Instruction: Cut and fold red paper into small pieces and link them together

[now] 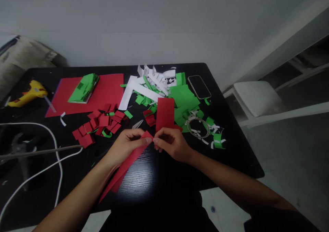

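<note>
A long red paper strip [130, 162] slants across the front of the table, its upper end between my two hands. My left hand [128, 143] pinches it near that end, thumb on top. The thumb and fingers of my right hand [172, 143] are closed on the strip's tip, close to the left thumb. Just beyond the right hand lies a flat red paper piece [165, 113]. Scissors [138, 124] rest behind the left hand, only their blades showing clearly. Several small red paper pieces [102, 122] are heaped to the left.
Green paper [183, 98] and white scraps [161, 79] cover the table's back. A phone [199, 87] and a ring [198, 128] lie at right. On the left are a yellow glue gun [31, 94], a red sheet [110, 88], a green paper stack [84, 87] and a white cable [58, 156].
</note>
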{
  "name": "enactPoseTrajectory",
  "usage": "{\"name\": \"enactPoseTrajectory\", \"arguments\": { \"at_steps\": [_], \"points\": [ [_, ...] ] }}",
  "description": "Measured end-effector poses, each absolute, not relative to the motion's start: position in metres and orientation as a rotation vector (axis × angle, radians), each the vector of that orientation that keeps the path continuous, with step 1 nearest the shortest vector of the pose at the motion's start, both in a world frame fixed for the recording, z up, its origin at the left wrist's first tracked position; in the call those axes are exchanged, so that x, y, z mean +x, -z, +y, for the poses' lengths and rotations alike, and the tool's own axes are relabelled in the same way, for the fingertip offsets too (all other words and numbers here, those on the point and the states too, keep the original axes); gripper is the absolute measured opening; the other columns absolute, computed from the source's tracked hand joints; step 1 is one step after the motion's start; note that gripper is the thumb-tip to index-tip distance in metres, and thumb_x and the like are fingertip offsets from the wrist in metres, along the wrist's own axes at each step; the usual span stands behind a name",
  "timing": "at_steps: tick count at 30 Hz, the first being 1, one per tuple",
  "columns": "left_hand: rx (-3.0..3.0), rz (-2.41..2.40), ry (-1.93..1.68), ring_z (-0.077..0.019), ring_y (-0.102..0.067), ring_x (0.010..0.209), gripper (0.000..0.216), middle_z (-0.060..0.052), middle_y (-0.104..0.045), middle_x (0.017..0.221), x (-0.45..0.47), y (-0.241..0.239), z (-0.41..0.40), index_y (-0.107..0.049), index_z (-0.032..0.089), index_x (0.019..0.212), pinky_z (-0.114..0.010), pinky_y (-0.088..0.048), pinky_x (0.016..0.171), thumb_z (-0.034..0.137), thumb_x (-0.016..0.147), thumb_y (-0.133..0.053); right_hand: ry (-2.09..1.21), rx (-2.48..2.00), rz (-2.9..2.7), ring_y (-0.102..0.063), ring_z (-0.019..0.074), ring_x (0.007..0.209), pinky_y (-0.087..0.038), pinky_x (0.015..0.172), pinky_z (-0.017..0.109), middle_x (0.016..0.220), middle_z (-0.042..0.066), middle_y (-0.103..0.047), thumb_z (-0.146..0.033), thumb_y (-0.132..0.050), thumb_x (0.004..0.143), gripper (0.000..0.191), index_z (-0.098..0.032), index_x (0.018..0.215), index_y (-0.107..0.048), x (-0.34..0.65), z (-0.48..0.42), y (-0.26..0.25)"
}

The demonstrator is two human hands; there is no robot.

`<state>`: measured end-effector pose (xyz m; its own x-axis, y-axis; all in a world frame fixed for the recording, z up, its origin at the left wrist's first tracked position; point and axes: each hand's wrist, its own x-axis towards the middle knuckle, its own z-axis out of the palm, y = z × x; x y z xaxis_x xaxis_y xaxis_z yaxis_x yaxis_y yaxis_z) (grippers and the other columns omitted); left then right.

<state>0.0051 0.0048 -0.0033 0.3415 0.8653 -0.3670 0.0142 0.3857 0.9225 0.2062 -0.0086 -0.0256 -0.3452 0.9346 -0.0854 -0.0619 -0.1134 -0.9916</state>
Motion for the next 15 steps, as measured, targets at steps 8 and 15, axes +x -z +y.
{"name": "enactPoseTrajectory", "arguments": {
  "at_steps": [8,15],
  "points": [
    [1.047,1.095,-0.682,-0.0124,-0.059,0.064,0.025,0.0,-0.073,0.071,0.0026,0.0081,0.0042,-0.079,0.019,0.074,-0.023,-0.044,0.064,0.042,0.084,-0.078,-1.577,-1.012,-1.371,-0.059,0.0104,0.053,-0.049,0.054,0.023,0.063,-0.003,-0.064,-0.027,-0.07,0.084,0.013,-0.017,0.078,-0.065,0.2052,-0.0054,0.0268],
    [1.102,1.172,-0.806,-0.0139,-0.059,0.068,0.016,0.0,-0.072,0.072,0.0041,0.0069,0.0045,-0.079,0.019,0.076,-0.024,-0.044,0.068,0.035,0.08,-0.08,-1.59,-1.045,-1.376,-0.058,0.0107,0.052,-0.047,0.053,0.023,0.061,-0.003,-0.062,-0.025,-0.071,0.081,0.01,-0.017,0.076,-0.066,0.2065,-0.0042,0.026]
  ]
}}
